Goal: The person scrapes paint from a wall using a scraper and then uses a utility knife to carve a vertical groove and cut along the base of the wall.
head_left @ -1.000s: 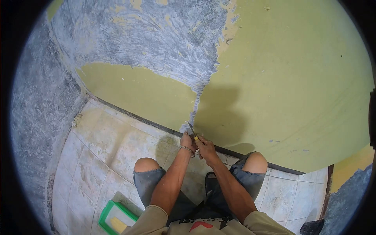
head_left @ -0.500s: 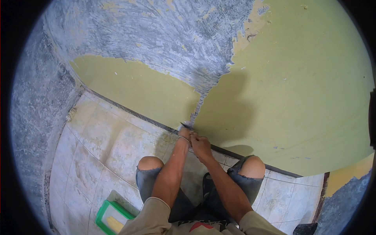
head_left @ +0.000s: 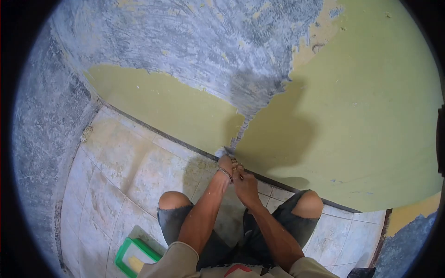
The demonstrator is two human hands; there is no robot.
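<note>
Squatting low before the wall (head_left: 361,106), the person is seen with both hands brought together at the dark skirting strip (head_left: 185,149) that runs along the wall's foot. A scraper (head_left: 228,151) is held there, its blade pressed to the wall just above the skirting strip, at the bottom of a narrow bared streak. The left hand (head_left: 225,164), with a bracelet at the wrist, is closed around the tool near the blade; the right hand (head_left: 244,181) is closed just behind it, though how much of the handle is wrapped by its fingers cannot be told. Above the skirting strip, a broad area of grey bare plaster (head_left: 194,41) has been exposed. By judgement the stripping is perhaps half done: yellow-green paint (head_left: 162,104) is left in a band directly above the skirting strip, and a large unscraped field remains beyond the streak. On the tiled floor (head_left: 120,171), well away from the skirting strip, a green tray (head_left: 126,259) is seen beside the person's knee.
</note>
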